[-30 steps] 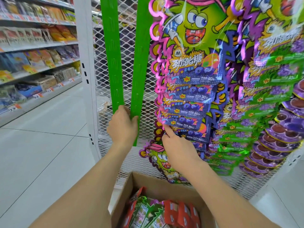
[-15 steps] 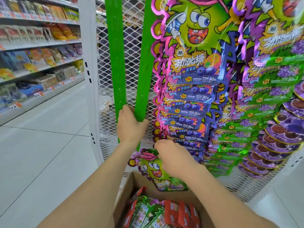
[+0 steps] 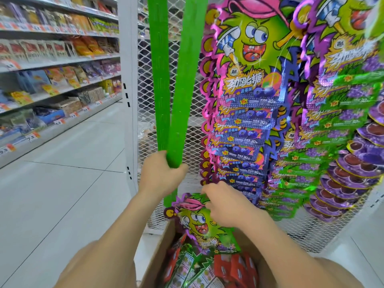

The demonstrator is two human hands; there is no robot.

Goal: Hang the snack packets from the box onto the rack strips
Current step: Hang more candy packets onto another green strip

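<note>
Strips point(image 3: 186, 80) drawn together in L hand point(image 3: 161, 179), packet point(image 3: 195, 222) in R hand point(image 3: 228, 206), tiled aisle point(image 3: 62, 194)

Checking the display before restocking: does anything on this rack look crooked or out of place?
Yes: the two empty green strips do not hang parallel. The right strip slants leftward until both meet in the left hand, which grips their lower parts.

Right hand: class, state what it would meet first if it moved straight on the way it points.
Probably the lowest blueberry packets hanging just above the right hand; depth is unclear.
</note>
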